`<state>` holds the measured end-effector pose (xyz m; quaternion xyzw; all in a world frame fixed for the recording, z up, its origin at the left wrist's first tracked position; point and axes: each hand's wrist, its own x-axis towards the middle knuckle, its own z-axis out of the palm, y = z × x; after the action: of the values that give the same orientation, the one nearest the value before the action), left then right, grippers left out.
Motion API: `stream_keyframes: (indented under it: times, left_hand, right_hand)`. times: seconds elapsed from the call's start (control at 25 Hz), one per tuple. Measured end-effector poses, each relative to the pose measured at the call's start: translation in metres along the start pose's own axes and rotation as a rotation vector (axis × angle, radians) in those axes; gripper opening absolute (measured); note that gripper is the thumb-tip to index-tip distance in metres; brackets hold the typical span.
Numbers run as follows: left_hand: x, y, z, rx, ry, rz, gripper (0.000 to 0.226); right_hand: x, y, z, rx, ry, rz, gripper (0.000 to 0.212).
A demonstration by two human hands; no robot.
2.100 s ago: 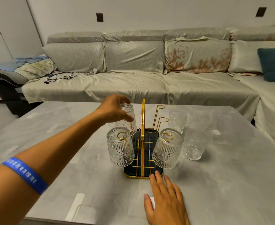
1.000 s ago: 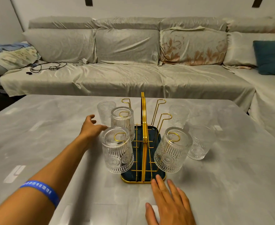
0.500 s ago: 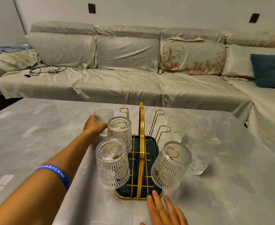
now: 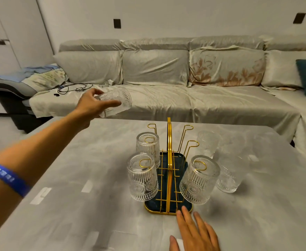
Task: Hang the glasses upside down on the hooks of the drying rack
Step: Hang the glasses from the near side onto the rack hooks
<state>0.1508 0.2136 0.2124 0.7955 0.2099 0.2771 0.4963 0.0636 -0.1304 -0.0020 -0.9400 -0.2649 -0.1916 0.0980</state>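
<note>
While left hand (image 4: 92,104) lifts glass (image 4: 116,101) sideways, rear-left hook (image 4: 152,126) bare.

Clear ribbed glass (image 4: 115,101) in the left hand (image 4: 92,104); below its grip, a gold wire rack (image 4: 169,160) with dark blue tray (image 4: 149,205), grey marbled table (image 4: 76,178); blue wristband (image 4: 7,177).

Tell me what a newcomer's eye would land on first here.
First, the gold drying rack in the middle of the grey table, with three ribbed glasses hung upside down on its hooks: two on its left side, one at its near right. Next, the left hand raised above the table's far left, holding a fourth glass tipped on its side. The right hand lies flat by the rack's near edge.
</note>
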Motion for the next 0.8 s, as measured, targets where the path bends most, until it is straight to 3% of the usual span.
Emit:
stream_keyframes:
  times: [0.16,0.36,0.56,0.72,0.8]
  left_hand:
    - [-0.011,0.045,0.009,0.111,-0.019,0.150,0.088]
    - [-0.023,0.064,0.051,0.318,-0.091,0.274,0.087]
    - [-0.031,0.054,0.089,0.395,-0.149,0.252,0.088]
    - [-0.034,0.037,0.108,0.397,-0.178,0.188,0.080]
    - [-0.034,0.023,0.115,0.417,-0.212,0.147,0.073]
  right_hand:
    - [-0.001,-0.001,-0.011,0.034,-0.172,0.075,0.084]
    - [-0.001,-0.003,-0.020,0.091,-0.283,0.104,0.052]
    - [-0.005,0.002,-0.011,0.103,-0.233,0.081,0.084]
    - [-0.005,0.002,-0.002,0.086,-0.125,0.025,0.087]
    - [-0.004,0.004,-0.002,0.073,-0.157,0.043,0.088]
